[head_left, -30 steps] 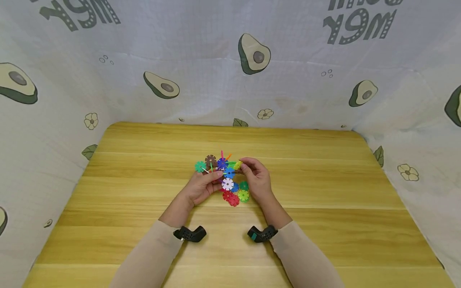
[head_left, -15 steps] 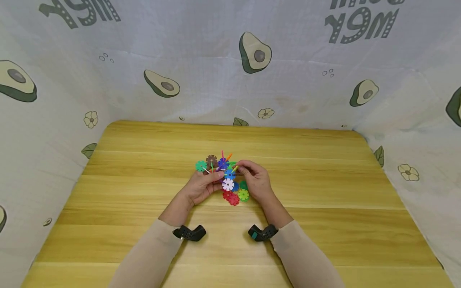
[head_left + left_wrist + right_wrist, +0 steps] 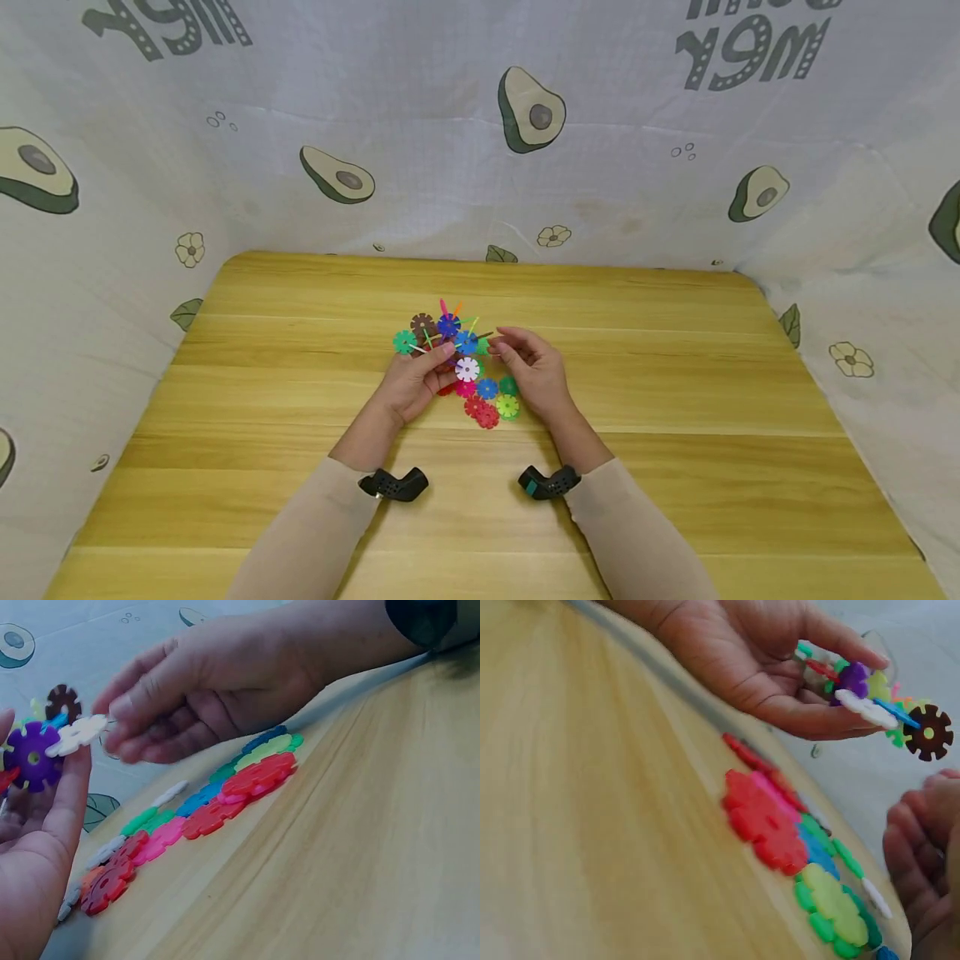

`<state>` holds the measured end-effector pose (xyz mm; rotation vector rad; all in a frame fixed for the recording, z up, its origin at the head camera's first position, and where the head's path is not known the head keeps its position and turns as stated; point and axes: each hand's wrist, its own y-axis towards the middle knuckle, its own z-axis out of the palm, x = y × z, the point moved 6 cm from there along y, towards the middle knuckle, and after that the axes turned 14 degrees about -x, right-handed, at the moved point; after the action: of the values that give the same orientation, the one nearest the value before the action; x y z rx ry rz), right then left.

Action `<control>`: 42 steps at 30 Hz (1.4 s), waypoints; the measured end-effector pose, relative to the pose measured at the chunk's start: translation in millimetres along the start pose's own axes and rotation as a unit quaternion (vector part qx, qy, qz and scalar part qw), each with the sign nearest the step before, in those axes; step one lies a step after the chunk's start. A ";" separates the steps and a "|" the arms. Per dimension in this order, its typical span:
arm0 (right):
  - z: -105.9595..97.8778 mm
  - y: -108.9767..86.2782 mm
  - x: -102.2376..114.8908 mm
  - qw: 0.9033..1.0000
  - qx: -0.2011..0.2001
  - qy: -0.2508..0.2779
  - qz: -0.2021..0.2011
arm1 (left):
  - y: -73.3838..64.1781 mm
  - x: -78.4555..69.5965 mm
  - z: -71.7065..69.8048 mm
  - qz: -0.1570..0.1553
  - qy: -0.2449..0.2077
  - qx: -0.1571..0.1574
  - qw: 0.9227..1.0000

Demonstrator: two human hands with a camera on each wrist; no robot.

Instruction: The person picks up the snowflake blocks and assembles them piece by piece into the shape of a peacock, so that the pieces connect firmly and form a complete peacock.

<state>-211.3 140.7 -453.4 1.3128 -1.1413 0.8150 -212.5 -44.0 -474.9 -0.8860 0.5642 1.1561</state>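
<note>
My left hand (image 3: 412, 383) holds a cluster of joined notched plastic snowflake discs (image 3: 466, 342), thumb on top. Purple, white, blue, teal and brown discs show in it, some seen edge-on. In the right wrist view a brown disc (image 3: 928, 733) sticks out at the cluster's outer end, beside a blue disc seen edge-on. Just to the right is my right hand (image 3: 536, 367), its fingers loosely bent. The right wrist view shows a gap between that hand and the brown disc, and nothing is seen in its fingers. Part of the cluster is hidden by the left hand.
Loose discs lie flat on the wooden table (image 3: 675, 492) below the hands, among them red discs (image 3: 765, 821), a yellow-green disc (image 3: 507, 407) and a blue disc (image 3: 487, 388). A white patterned cloth (image 3: 420, 108) hangs behind the table.
My left hand has shifted the cluster slightly left and away from me, uncovering loose discs beneath. The right fingers, earlier at the cluster's right side, have come apart from it. The brown disc stays on the cluster.
</note>
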 end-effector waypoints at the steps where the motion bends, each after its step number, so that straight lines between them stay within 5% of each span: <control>1: 2.7 -1.4 -1.7 0.999 0.012 -0.052 -0.003 | 0.5 -1.5 -1.4 0.008 -0.008 -0.009 1.000; 3: 10.1 -5.1 -3.5 0.986 0.047 -0.161 -0.023 | 1.0 -3.7 -3.1 0.019 -0.024 -0.017 0.999; 7: 27.5 -15.0 0.5 0.939 0.109 -0.309 -0.102 | 1.4 -6.2 -3.0 0.037 -0.036 -0.017 0.999; 11: 37.8 -21.5 4.2 0.907 0.117 -0.378 -0.144 | 2.6 -6.8 -2.8 0.053 -0.037 -0.024 0.998; 14: 39.8 -23.3 3.8 0.899 0.116 -0.393 -0.153 | 2.7 -7.5 -2.7 0.063 -0.035 -0.031 0.997; 21: 37.7 -22.1 1.4 0.916 0.110 -0.374 -0.100 | 3.0 -8.3 -3.3 0.074 -0.030 -0.047 0.996; 26: 36.0 -20.5 6.0 0.917 0.091 -0.364 -0.135 | 3.4 -8.9 -2.7 0.076 -0.030 -0.051 0.995; 30: 30.7 -16.6 9.9 0.921 0.039 -0.355 -0.153 | 3.4 -9.2 -3.9 0.079 -0.036 -0.059 0.994; 34: 20.8 -12.2 8.9 0.949 -0.033 -0.299 -0.097 | 3.4 -9.1 -4.1 0.080 -0.036 -0.061 0.994; 38: 13.6 -9.9 3.8 0.981 -0.088 -0.170 -0.031 | 2.1 -9.4 -2.1 0.080 -0.029 -0.056 0.995; 42: 13.1 -9.7 1.3 0.993 -0.100 -0.066 -0.011 | 1.3 -8.2 -0.5 0.076 -0.020 -0.053 0.995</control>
<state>-204.0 126.4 -456.4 1.2224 -1.2769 0.5880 -216.4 -48.7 -469.2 -0.9198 0.5480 1.3495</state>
